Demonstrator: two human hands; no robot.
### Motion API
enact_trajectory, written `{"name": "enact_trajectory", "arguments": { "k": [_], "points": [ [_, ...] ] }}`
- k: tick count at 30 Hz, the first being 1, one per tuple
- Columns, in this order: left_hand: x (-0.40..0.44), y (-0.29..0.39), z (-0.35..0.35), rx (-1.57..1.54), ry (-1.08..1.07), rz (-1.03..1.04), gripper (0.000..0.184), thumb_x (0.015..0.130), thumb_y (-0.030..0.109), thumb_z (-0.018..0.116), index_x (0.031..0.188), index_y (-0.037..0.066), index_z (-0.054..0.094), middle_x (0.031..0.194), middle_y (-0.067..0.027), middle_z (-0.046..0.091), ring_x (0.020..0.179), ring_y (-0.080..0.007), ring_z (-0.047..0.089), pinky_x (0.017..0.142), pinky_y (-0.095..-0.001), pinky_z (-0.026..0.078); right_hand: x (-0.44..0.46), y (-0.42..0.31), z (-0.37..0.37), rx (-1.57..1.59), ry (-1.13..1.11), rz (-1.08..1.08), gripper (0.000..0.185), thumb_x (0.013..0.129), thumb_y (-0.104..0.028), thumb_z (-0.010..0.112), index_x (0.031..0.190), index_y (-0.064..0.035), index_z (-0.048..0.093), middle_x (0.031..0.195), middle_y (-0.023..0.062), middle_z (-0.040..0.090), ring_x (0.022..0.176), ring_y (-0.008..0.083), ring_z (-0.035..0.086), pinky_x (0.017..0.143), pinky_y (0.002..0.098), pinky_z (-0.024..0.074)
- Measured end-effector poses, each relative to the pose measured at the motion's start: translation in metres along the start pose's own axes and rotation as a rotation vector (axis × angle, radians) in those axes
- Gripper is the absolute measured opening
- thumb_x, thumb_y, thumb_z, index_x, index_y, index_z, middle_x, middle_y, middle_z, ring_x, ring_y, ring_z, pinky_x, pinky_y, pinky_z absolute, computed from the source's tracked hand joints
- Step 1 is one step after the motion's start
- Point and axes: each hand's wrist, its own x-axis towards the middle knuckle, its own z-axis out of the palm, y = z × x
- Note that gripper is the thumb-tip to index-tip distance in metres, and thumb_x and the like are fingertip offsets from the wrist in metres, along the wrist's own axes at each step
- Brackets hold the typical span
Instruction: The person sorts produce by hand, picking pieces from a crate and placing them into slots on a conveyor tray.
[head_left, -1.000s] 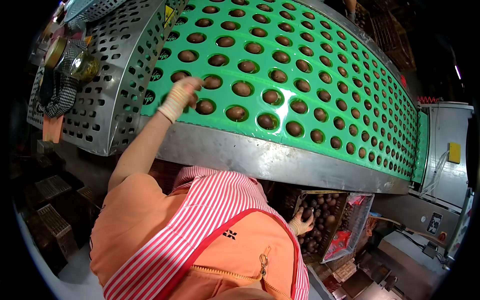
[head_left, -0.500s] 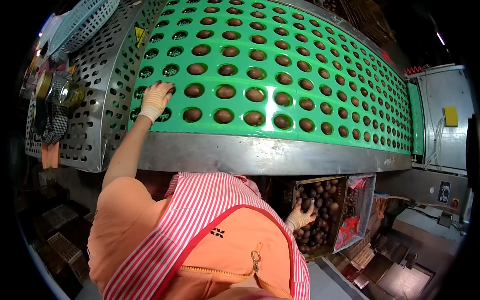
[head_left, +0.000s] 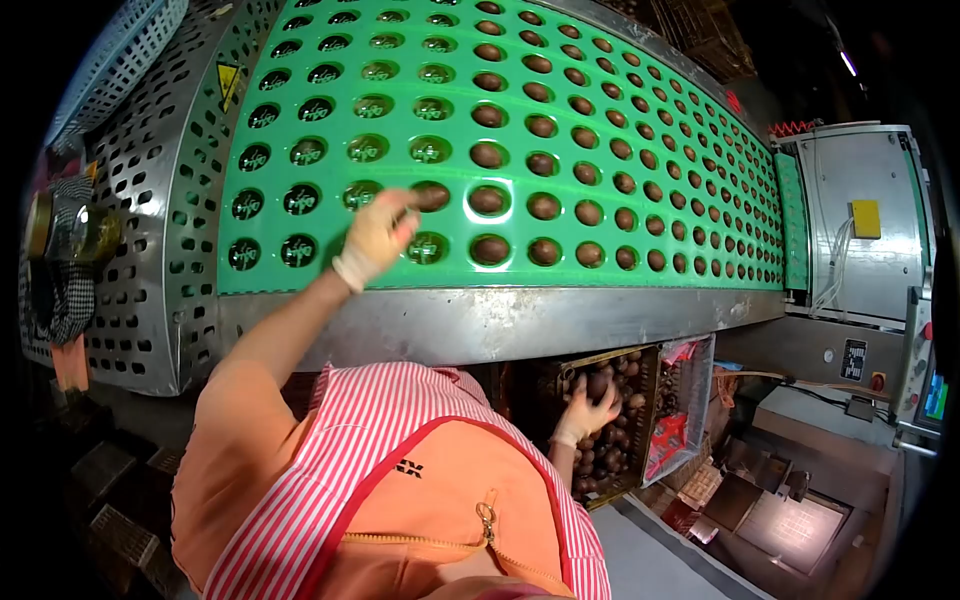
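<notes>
A green moulded sheet (head_left: 450,272) with rows of oval pockets stretches across the machine. Brown eggs (head_left: 489,201) sit in its pockets from the middle to the right; the left columns show bare pockets with raised marks. My left hand (head_left: 378,238), wrapped in a pale covering, pinches a brown egg (head_left: 431,196) at a pocket in the fourth column, second row from my side. Lower right, my right hand (head_left: 588,412) reaches into a crate (head_left: 655,400) of brown eggs, its fingers curved around a dark egg (head_left: 598,384). Other eggs under that hand are partly hidden.
A metal rail (head_left: 500,318) runs along the near edge of the sheet. Left stands a perforated metal guard (head_left: 175,210) with a blue basket (head_left: 115,65) above it. A grey bin (head_left: 692,390) with red packets adjoins the crate. A metal cabinet (head_left: 865,270) is far right.
The green sheet has advanced right, so more egg-free columns show at the left. My left hand has moved right across it. My right hand has shifted among the eggs in the crate.
</notes>
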Motion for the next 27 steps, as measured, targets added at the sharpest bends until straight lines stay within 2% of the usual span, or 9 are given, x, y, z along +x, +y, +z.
{"name": "enact_trajectory", "arguments": {
  "k": [2, 4, 6, 8, 11, 14, 17, 21, 27],
  "points": [
    [-0.031, -0.004, 0.007, -0.008, -0.096, 0.144, 0.024, 0.088, 0.013, 0.061, 0.109, 0.002, 0.064, 0.101, -0.0179, 0.064, 0.092, -0.0342, 0.064, 0.081, -0.0393, 0.052, 0.023, -0.087, 0.023, 0.449, -0.136, 0.003, 0.056, 0.063, -0.012, 0.086, 0.114, -0.0050, 0.066, 0.127, 0.0169, 0.049, 0.116, 0.0324, 0.050, 0.096, 0.0407, 0.0469],
    [-0.052, -0.007, 0.006, -0.054, -0.171, 0.135, 0.023, 0.086, 0.011, 0.062, 0.108, 0.002, 0.065, 0.102, -0.0181, 0.063, 0.092, -0.0344, 0.064, 0.080, -0.0396, 0.052, 0.054, -0.187, 0.031, 0.344, -0.469, -0.501, 0.059, 0.059, -0.011, 0.087, 0.113, -0.0051, 0.065, 0.127, 0.0170, 0.050, 0.115, 0.0324, 0.054, 0.096, 0.0410, 0.0478],
    [-0.055, -0.010, 0.017, -0.074, -0.209, 0.159, 0.024, 0.084, 0.008, 0.063, 0.107, 0.003, 0.065, 0.103, -0.0180, 0.063, 0.092, -0.0345, 0.064, 0.080, -0.0400, 0.053, 0.081, -0.261, 0.065, 0.378, -0.699, -0.767, 0.059, 0.057, -0.014, 0.088, 0.113, -0.0142, 0.067, 0.126, 0.0185, 0.051, 0.117, 0.0355, 0.053, 0.096, 0.0434, 0.0491],
    [-0.057, -0.014, 0.020, -0.054, -0.211, 0.203, 0.025, 0.083, 0.006, 0.063, 0.107, 0.004, 0.065, 0.104, -0.0177, 0.063, 0.092, -0.0346, 0.064, 0.079, -0.0402, 0.053, 0.103, -0.296, 0.121, 0.382, -0.864, -0.862, 0.060, 0.060, -0.021, 0.088, 0.116, -0.0165, 0.066, 0.129, 0.0166, 0.050, 0.118, 0.0361, 0.053, 0.098, 0.0422, 0.0491],
    [-0.068, -0.025, 0.019, -0.049, -0.142, 0.190, 0.026, 0.082, 0.010, 0.064, 0.108, 0.006, 0.066, 0.102, -0.0129, 0.063, 0.089, -0.0317, 0.064, 0.076, -0.0402, 0.054, 0.116, -0.319, 0.194, 0.219, -1.076, -0.725, 0.063, 0.062, -0.030, 0.089, 0.119, -0.0183, 0.065, 0.138, 0.0195, 0.042, 0.123, 0.0375, 0.050, 0.102, 0.0434, 0.0467],
    [-0.067, -0.019, 0.013, -0.067, -0.188, 0.106, 0.026, 0.081, 0.009, 0.065, 0.107, 0.007, 0.066, 0.102, -0.0105, 0.063, 0.087, -0.0304, 0.064, 0.074, -0.0401, 0.054, 0.135, -0.323, 0.216, 0.088, -1.155, -0.756, 0.063, 0.060, -0.028, 0.090, 0.118, -0.0161, 0.066, 0.143, 0.0181, 0.039, 0.126, 0.0365, 0.047, 0.104, 0.0421, 0.0459],
    [-0.066, -0.019, -0.003, -0.072, -0.211, 0.056, 0.026, 0.081, 0.010, 0.065, 0.107, 0.007, 0.065, 0.103, -0.0090, 0.062, 0.087, -0.0291, 0.064, 0.074, -0.0404, 0.054, 0.153, -0.359, 0.215, 0.209, -0.956, -0.684, 0.061, 0.066, -0.030, 0.087, 0.121, -0.0138, 0.065, 0.140, 0.0180, 0.044, 0.124, 0.0335, 0.050, 0.103, 0.0409, 0.0443],
    [-0.070, -0.028, -0.021, -0.055, -0.219, 0.024, 0.026, 0.081, 0.011, 0.064, 0.106, 0.007, 0.066, 0.103, -0.0092, 0.062, 0.086, -0.0297, 0.064, 0.074, -0.0407, 0.054, 0.161, -0.379, 0.246, -0.217, -0.862, -0.745, 0.070, 0.070, -0.036, 0.082, 0.133, -0.0190, 0.056, 0.137, 0.0193, 0.046, 0.118, 0.0383, 0.054, 0.099, 0.0426, 0.0473],
    [-0.077, -0.035, -0.027, -0.046, -0.169, 0.025, 0.023, 0.084, 0.012, 0.063, 0.107, 0.007, 0.066, 0.106, -0.0121, 0.063, 0.090, -0.0324, 0.064, 0.077, -0.0418, 0.054, 0.090, -0.320, 0.160, 0.292, -0.596, -0.351, 0.055, 0.074, -0.029, 0.078, 0.124, -0.0120, 0.062, 0.116, 0.0176, 0.058, 0.097, 0.0322, 0.060, 0.083, 0.0389, 0.0511]
  ]
}}
